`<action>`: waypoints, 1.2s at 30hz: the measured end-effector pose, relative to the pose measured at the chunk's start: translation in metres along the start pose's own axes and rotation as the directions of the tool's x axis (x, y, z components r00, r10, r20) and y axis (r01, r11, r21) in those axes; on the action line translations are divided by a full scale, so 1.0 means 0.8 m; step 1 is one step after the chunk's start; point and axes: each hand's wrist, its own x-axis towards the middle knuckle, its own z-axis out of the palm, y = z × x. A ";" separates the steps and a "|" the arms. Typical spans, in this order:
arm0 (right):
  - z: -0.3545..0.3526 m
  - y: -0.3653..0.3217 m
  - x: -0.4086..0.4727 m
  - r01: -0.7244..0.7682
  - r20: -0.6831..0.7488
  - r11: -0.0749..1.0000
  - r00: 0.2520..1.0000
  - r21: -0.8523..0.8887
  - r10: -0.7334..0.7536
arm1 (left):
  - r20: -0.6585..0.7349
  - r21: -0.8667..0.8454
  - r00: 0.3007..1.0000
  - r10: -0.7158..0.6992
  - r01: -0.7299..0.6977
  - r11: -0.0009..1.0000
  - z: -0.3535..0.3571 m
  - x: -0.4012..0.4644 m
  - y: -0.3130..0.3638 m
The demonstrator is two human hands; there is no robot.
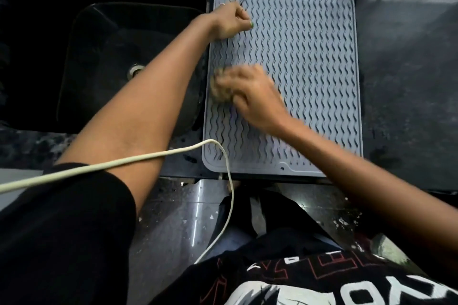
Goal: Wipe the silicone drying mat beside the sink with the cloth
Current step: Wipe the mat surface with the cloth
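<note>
**Cloth on the near-left part of the drying mat**

The grey silicone drying mat point(304, 62) lies flat on the dark tabletop point(406, 82), just to the right of the black sink point(119, 62). Its surface has rows of wavy ridges, and its left edge runs along the sink's rim.

The cloth point(220, 86), a small beige bundle, is on the left side of the mat, about halfway between the far and near edges. The right hand point(252, 96) lies over it with the fingers pointing to the left; the hand and cloth are blurred, so I cannot tell if the fingers pinch the cloth or only press on it.

The left hand point(230, 21) is at the far-left corner of the mat. Its fingers are curled inward, with the knuckles against the ridges; it seems to hold nothing.

A white cable point(148, 156) crosses the left forearm and hangs down over the mat's near-left corner. Below are the black sleeve point(62, 218) and a black printed shirt point(309, 280).
</note>
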 end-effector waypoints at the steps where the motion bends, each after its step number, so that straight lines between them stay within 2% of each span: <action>1: 0.002 0.006 0.017 -0.039 -0.040 0.996 0.999 -0.076 0.036 | 0.005 -0.012 1.000 0.009 -0.009 1.000 0.003 -0.005 -0.002; 3: 0.010 0.009 0.045 -0.099 -0.021 0.966 0.995 -0.238 0.097 | 0.028 -0.007 1.000 0.013 -0.013 1.000 0.006 -0.015 -0.004; 5: 0.017 0.005 0.052 -0.098 0.011 0.950 0.994 -0.296 0.106 | 0.054 0.021 0.998 0.011 -0.012 1.000 0.005 -0.025 -0.007; 10: 0.020 -0.020 -0.036 0.074 0.123 0.989 0.991 -0.129 -0.058 | 0.037 0.009 0.999 0.030 -0.031 0.999 0.015 -0.040 -0.016; 13: 0.025 -0.047 -0.101 0.160 0.228 0.985 0.963 -0.060 -0.143 | -0.016 0.132 0.999 0.048 -0.046 0.990 0.025 -0.042 -0.018; 15: 0.026 -0.050 -0.112 0.201 0.316 0.975 0.935 -0.092 -0.163 | -0.075 0.226 0.996 0.047 -0.029 0.974 0.032 -0.043 -0.016; 17: 0.015 -0.044 -0.105 0.190 0.333 0.982 0.926 -0.008 -0.177 | -0.151 0.243 0.987 0.062 -0.024 0.970 0.042 -0.045 -0.015; 19: 0.003 -0.029 -0.091 0.112 0.260 0.984 0.955 0.139 -0.146 | -0.239 0.130 0.968 0.081 -0.051 0.990 0.051 -0.047 -0.019; 21: -0.009 -0.004 -0.071 -0.006 0.099 0.982 0.995 0.191 -0.013 | -0.309 0.015 0.947 0.085 -0.085 0.996 0.060 -0.051 -0.026; 22: -0.014 0.010 -0.061 -0.065 0.037 0.986 0.998 0.151 0.060 | -0.330 0.013 0.940 0.088 -0.089 0.996 0.065 -0.053 -0.028; 24: -0.020 0.029 -0.048 -0.142 0.009 0.988 0.990 -0.053 0.142 | -0.336 0.105 0.935 0.113 -0.082 0.991 0.075 -0.057 -0.029; 26: -0.017 0.033 -0.056 -0.090 0.065 0.986 0.993 -0.140 0.100 | -0.331 0.200 0.934 0.135 -0.071 0.977 0.085 -0.057 -0.029; 31: -0.007 0.007 -0.134 0.121 0.187 0.991 0.976 -0.051 -0.110 | -0.329 0.277 0.935 0.134 -0.041 0.960 0.092 -0.055 -0.031; 34: -0.009 -0.006 -0.161 0.183 0.277 0.983 0.945 -0.013 -0.172 | -0.336 0.296 0.934 0.120 -0.016 0.955 0.095 -0.056 -0.027; 36: -0.022 -0.001 -0.156 0.169 0.338 0.980 0.920 0.108 -0.196 | -0.369 0.321 0.922 0.112 0.013 0.947 0.101 -0.059 -0.018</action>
